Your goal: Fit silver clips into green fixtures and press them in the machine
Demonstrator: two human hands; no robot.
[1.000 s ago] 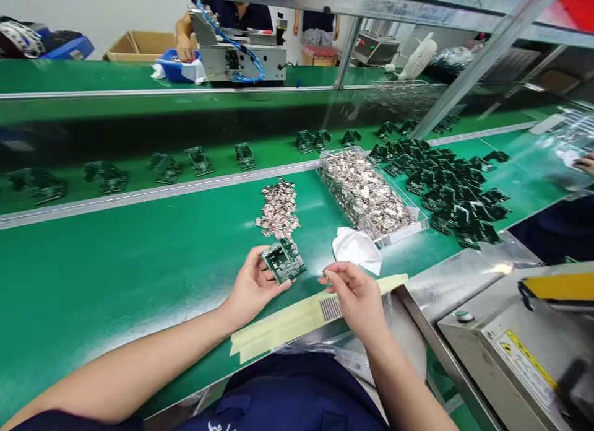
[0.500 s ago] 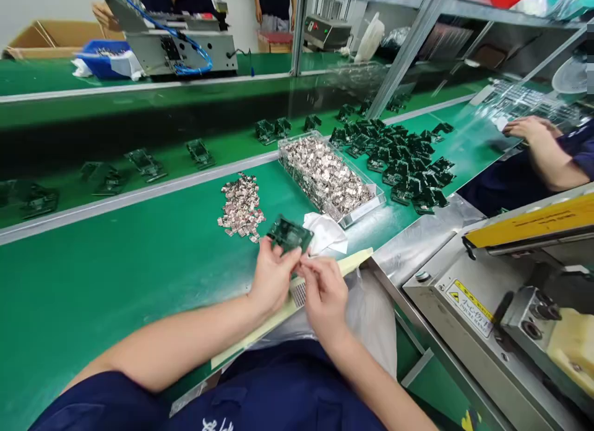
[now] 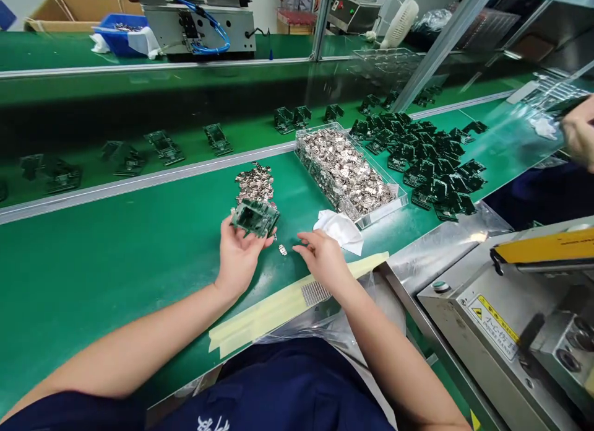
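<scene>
Left hand palm up near the middle of the green tabletop, fingers curled under and grasping a dark green circuit board, the board tilted and just short of a loose pile of small metal clips. Right hand open and relaxed, fingers extended low over the tabletop, nothing visibly held. Between the two hands, one stray metal clip flat on the green surface, touched by neither hand.

Toward the near edge of the tabletop, a strip of pale masking tape carrying a ribbed metal strip. Farther right, a clear acrylic tray packed with clips, a crumpled white cloth against its near corner, and a dense group of green circuit boards beyond it. At the top right corner, a co-worker's hand, well apart.

Likely risks, as a judgement: a slip of the board from the shallow, open-palmed grip, with possible damage from a drop onto the tabletop; a knock against the nearby pile, with clips scattered across the green surface; and a brush of the right fingers against the stray clip, with that small piece pushed out of reach or lost.
</scene>
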